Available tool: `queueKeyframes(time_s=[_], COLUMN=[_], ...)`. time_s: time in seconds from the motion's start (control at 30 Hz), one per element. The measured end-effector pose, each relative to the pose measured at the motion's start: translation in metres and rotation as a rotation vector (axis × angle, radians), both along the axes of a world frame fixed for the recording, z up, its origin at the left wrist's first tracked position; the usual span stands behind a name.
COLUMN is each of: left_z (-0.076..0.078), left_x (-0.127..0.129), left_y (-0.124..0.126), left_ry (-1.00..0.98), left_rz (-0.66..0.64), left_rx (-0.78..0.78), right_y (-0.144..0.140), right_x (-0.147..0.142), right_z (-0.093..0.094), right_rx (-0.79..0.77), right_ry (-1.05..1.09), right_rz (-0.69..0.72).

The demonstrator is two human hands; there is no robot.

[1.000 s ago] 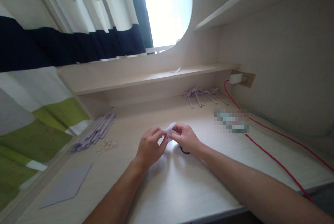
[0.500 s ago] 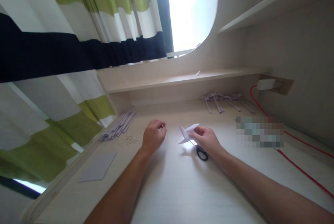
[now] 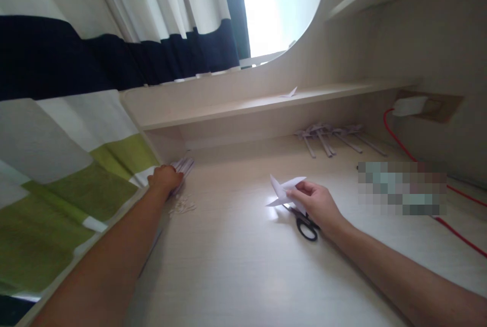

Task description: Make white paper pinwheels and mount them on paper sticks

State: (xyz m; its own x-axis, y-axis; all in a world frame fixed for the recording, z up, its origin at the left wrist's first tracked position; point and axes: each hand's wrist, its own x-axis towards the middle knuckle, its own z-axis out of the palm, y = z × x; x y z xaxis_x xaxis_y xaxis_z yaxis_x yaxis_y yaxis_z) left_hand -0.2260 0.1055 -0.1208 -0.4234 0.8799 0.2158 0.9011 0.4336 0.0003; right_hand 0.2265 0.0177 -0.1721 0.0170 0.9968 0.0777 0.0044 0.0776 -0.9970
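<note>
White folded paper (image 3: pixel 283 192) in the right grip; black-handled scissors (image 3: pixel 304 223) just under it. Pale lilac strips (image 3: pixel 182 167) at the left grip. Pale wood-grain desk (image 3: pixel 236 261); red cable (image 3: pixel 462 238); green, white and navy striped curtain (image 3: pixel 95 53).

Strong daylight from the window (image 3: pixel 279 4) is overexposed; the worktop (image 3: pixel 243 266) shines softly, edges bend, and far details seem slightly blurred.
</note>
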Motion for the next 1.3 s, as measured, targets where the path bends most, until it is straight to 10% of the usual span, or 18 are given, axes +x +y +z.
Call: queueKeyframes(time_s=[0.53, 0.83, 1.07, 1.3], left_z=[-0.004, 0.029, 0.062, 0.01], left_x=[0.009, 0.028, 0.107, 0.211], left_y=[0.035, 0.01, -0.029, -0.101], left_ry=[0.039, -0.226, -0.659, -1.205], left_rz=[0.139, 0.092, -0.14, -0.441], left_rx=[-0.144, 0.139, 0.421, 0.375], right_y=[0.0, -0.001, 0.002, 0.007], right_x=[-0.003, -0.002, -0.002, 0.004], right_z=[0.002, 0.003, 0.002, 0.0], right_rx=[-0.061, -0.008, 0.041, 0.106], right_ry=[0.084, 0.136, 0.198, 0.223], right_rz=[0.01, 0.039, 0.03, 0.0])
